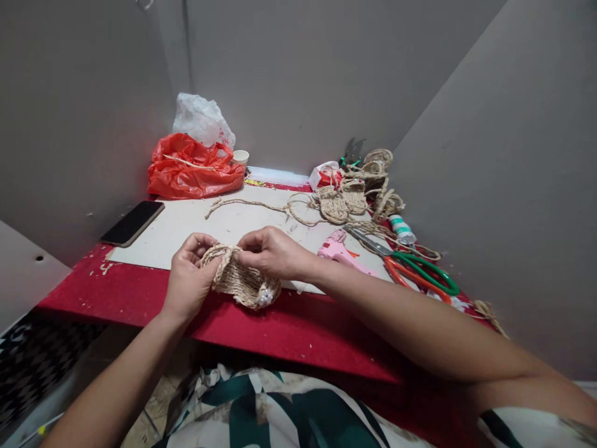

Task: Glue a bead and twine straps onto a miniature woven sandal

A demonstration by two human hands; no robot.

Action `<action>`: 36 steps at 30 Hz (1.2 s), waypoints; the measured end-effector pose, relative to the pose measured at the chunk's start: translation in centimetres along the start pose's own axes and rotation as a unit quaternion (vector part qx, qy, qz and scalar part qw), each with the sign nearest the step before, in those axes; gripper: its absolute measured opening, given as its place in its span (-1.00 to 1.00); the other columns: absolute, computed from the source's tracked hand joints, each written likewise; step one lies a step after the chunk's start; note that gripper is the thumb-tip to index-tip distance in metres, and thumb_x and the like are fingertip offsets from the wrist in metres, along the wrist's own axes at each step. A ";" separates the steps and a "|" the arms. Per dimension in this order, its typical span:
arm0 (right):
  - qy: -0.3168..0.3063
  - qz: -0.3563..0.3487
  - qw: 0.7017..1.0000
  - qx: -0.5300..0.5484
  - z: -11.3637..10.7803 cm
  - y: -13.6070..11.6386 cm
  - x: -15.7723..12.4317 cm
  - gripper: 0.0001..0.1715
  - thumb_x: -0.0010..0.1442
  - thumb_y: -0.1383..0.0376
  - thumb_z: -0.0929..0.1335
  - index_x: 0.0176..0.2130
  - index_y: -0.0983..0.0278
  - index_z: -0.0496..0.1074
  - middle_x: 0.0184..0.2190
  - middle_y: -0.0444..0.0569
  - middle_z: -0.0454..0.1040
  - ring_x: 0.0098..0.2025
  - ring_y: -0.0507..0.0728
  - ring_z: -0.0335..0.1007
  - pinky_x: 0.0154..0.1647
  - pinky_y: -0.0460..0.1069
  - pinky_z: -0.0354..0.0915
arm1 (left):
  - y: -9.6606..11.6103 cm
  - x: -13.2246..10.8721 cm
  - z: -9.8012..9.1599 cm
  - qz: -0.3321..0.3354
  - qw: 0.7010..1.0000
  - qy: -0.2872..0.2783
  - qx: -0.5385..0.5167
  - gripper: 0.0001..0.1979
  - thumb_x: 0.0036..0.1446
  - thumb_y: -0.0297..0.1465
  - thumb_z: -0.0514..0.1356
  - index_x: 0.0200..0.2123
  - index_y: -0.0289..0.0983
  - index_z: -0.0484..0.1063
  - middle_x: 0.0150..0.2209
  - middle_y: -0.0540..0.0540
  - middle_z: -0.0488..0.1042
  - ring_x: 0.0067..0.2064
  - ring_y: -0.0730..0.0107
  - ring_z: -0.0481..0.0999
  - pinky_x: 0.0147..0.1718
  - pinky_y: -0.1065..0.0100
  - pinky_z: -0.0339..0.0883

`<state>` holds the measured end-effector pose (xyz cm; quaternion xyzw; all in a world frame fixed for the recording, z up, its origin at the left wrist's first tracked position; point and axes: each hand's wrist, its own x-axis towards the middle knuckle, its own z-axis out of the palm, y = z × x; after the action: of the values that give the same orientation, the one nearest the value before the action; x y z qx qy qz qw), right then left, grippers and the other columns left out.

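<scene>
Both of my hands hold a small woven jute piece (242, 283), shaped like a little slipper, over the near edge of the red table (298, 330). My left hand (189, 277) grips its left end with fingers curled round the braided rim. My right hand (273, 252) pinches the braid at the top of the piece. Something pale shows at the piece's lower right end.
A white board (196, 224) covers the tabletop. A black phone (133, 222) lies at the left; red and white plastic bags (193, 165) and a paper cup (240, 157) at the back. Jute rope and woven pieces (347, 196), a pink glue gun (340, 249) and scissors (415, 270) lie at the right.
</scene>
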<state>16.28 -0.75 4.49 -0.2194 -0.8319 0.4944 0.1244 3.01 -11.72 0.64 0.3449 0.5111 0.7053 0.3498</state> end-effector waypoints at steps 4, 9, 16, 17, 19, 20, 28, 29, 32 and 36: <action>-0.075 0.011 0.996 0.056 -1.4 -0.1 -0.1 -0.76 0.08 0.25 0.37 -0.32 0.41 0.50 -0.48 -0.12 0.45 -0.47 -0.02 0.27 -0.41 -0.11 0.21 | 0.1 0.2 0.0 -0.019 0.999 -0.018 -0.045 -0.61 -0.21 -0.39 0.43 -0.33 -0.25 0.31 -0.46 0.07 0.46 -0.49 0.53 0.42 -0.47 0.50 0.31; -0.079 0.005 0.993 0.087 -2.0 -0.1 -0.4 -0.72 0.05 0.23 0.41 -0.26 0.37 0.53 -0.37 -0.07 0.53 -0.38 0.02 0.36 -0.28 -0.07 0.26 | 0.0 0.3 -0.1 -0.019 0.998 -0.015 -0.059 -0.62 -0.20 -0.40 0.43 -0.34 -0.26 0.32 -0.44 0.05 0.46 -0.47 0.52 0.43 -0.43 0.47 0.32; -0.048 0.033 0.989 0.137 -0.5 0.2 -0.1 -0.80 0.04 0.26 0.41 -0.35 0.37 0.49 -0.48 -0.13 0.49 -0.47 -0.02 0.31 -0.39 -0.10 0.23 | -0.1 0.3 -0.1 -0.046 0.997 -0.026 -0.051 -0.62 -0.23 -0.40 0.44 -0.34 -0.27 0.35 -0.45 0.05 0.45 -0.47 0.52 0.43 -0.44 0.48 0.32; -0.044 0.034 0.989 0.138 -0.5 0.3 -0.1 -0.81 0.04 0.27 0.40 -0.35 0.37 0.48 -0.49 -0.14 0.48 -0.48 -0.02 0.30 -0.40 -0.10 0.22 | -0.1 0.4 -0.1 -0.051 0.997 -0.029 -0.053 -0.61 -0.23 -0.40 0.44 -0.33 -0.27 0.35 -0.45 0.05 0.46 -0.47 0.52 0.43 -0.44 0.48 0.32; -0.039 0.035 0.989 0.137 -0.5 0.3 -0.1 -0.83 0.05 0.28 0.40 -0.36 0.36 0.47 -0.52 -0.16 0.45 -0.50 -0.03 0.28 -0.42 -0.11 0.21 | 0.0 0.5 -0.3 -0.063 0.996 -0.040 -0.058 -0.62 -0.21 -0.40 0.44 -0.32 -0.27 0.37 -0.43 0.04 0.48 -0.47 0.51 0.45 -0.44 0.48 0.33; -0.038 0.035 0.989 0.136 -0.6 0.3 -0.1 -0.84 0.05 0.28 0.39 -0.37 0.36 0.47 -0.53 -0.16 0.45 -0.50 -0.04 0.27 -0.43 -0.11 0.21 | 0.0 0.5 -0.4 -0.068 0.995 -0.046 -0.061 -0.62 -0.21 -0.41 0.44 -0.30 -0.27 0.38 -0.42 0.02 0.49 -0.46 0.50 0.46 -0.43 0.48 0.34; -0.047 0.034 0.991 0.121 -0.8 1.0 0.1 -0.81 0.03 0.26 0.40 -0.38 0.37 0.46 -0.55 -0.17 0.42 -0.51 -0.05 0.25 -0.46 -0.14 0.20 | 0.2 0.9 -1.0 -0.141 0.983 -0.085 -0.083 -0.54 -0.18 -0.40 0.44 -0.16 -0.29 0.43 -0.38 -0.06 0.56 -0.39 0.41 0.54 -0.36 0.42 0.38; -0.048 0.033 0.992 0.114 -0.8 1.2 0.1 -0.80 0.04 0.25 0.39 -0.38 0.37 0.46 -0.54 -0.16 0.41 -0.52 -0.05 0.24 -0.47 -0.14 0.19 | 0.2 1.0 -1.0 -0.147 0.982 -0.091 -0.079 -0.58 -0.17 -0.40 0.44 -0.19 -0.30 0.44 -0.39 -0.06 0.56 -0.41 0.42 0.53 -0.37 0.43 0.38; -0.054 0.028 0.994 0.086 -0.8 1.2 0.4 -0.79 0.05 0.24 0.37 -0.38 0.37 0.46 -0.56 -0.17 0.38 -0.54 -0.06 0.20 -0.51 -0.15 0.14 | 0.1 1.3 -1.1 -0.158 0.979 -0.110 -0.069 -0.67 -0.17 -0.39 0.44 -0.30 -0.32 0.46 -0.44 -0.05 0.54 -0.47 0.47 0.48 -0.42 0.45 0.34; -0.048 0.012 0.998 0.036 -0.8 0.3 0.6 -0.83 0.02 0.27 0.36 -0.46 0.36 0.44 -0.61 -0.18 0.33 -0.55 -0.05 0.15 -0.54 -0.14 0.10 | 0.0 1.7 -1.3 -0.156 0.978 -0.120 -0.069 -0.70 -0.19 -0.37 0.45 -0.37 -0.33 0.47 -0.48 -0.03 0.51 -0.49 0.51 0.44 -0.45 0.47 0.29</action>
<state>16.14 0.30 4.58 -0.2012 -0.8160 0.5350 0.0864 1.07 -10.94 0.53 0.3181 0.4634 0.6288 0.5372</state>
